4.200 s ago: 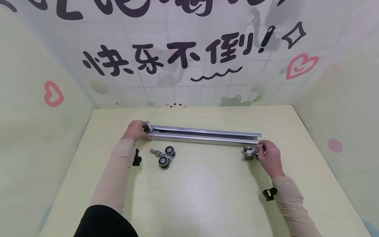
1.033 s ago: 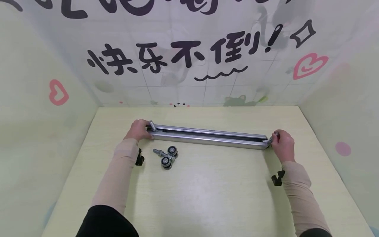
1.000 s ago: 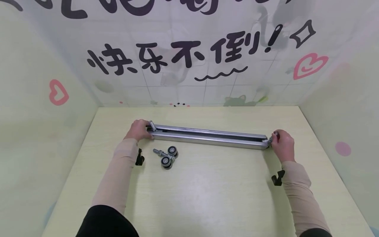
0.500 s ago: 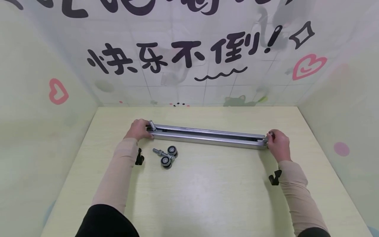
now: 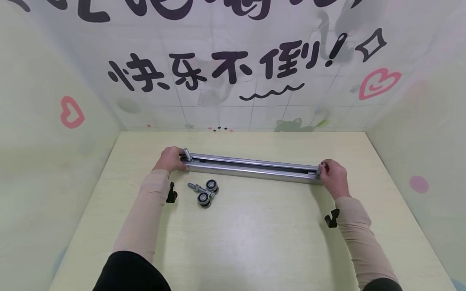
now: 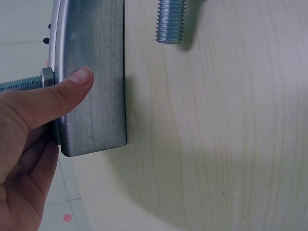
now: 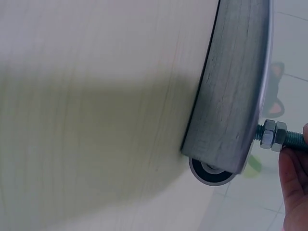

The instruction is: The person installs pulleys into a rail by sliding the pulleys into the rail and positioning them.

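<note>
A slotted metal rail [image 5: 251,169] lies across the table, slot facing up. Its left end is gripped by my left hand [image 5: 169,159]; in the left wrist view the thumb lies along the rail's side. Beside that hand a threaded bolt [image 5: 187,154] stands out of the slot. At the other end my right hand [image 5: 335,179] pinches the bolt [image 7: 293,139] of a roller trolley, above its two nuts. Most of this trolley is hidden inside the rail, while one wheel [image 7: 206,177] pokes past the open end. Another roller trolley [image 5: 205,194] lies in front of the rail.
The pale wooden table [image 5: 240,238] is bounded by a printed back wall [image 5: 225,115] and side walls [image 5: 54,161]. Black clips [image 5: 171,194] sit at both wrists. The loose trolley's threaded stud points left, near the left wrist.
My right hand first held the trolley in front of the rail, then brought it to the right end. It has since shifted left, the trolley entering the channel. My left hand keeps its grip.
</note>
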`<action>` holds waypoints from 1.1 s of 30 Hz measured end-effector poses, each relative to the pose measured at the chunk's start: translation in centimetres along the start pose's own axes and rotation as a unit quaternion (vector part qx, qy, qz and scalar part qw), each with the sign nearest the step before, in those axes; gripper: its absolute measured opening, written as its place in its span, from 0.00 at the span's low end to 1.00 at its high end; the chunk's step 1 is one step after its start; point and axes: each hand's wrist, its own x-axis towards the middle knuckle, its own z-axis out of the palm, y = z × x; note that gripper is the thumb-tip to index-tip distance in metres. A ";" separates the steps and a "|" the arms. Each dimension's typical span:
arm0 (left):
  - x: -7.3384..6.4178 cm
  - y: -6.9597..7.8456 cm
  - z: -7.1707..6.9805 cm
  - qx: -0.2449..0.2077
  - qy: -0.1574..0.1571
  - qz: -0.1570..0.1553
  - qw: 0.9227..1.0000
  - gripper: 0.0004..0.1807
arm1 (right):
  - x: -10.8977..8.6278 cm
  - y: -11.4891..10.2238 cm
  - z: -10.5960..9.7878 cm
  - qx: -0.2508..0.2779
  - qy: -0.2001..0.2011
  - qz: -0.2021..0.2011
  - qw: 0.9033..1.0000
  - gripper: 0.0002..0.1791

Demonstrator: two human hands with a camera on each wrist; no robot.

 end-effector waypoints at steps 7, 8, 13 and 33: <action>0.1 -0.1 0.1 0.008 0.008 0.011 1.000 0.30 | 0.3 -0.8 0.7 0.010 -0.008 -0.018 1.000 0.05; 0.1 -0.1 0.1 0.008 0.009 0.011 1.000 0.30 | 0.3 -0.9 0.8 0.012 -0.009 -0.019 1.000 0.05; 0.1 -0.1 0.1 0.008 0.011 0.015 1.000 0.30 | 0.4 -1.5 1.3 0.016 -0.015 -0.031 0.999 0.05; 0.2 -0.1 0.3 0.007 0.010 0.016 1.000 0.30 | 0.4 -2.4 2.4 0.015 -0.030 -0.053 0.998 0.06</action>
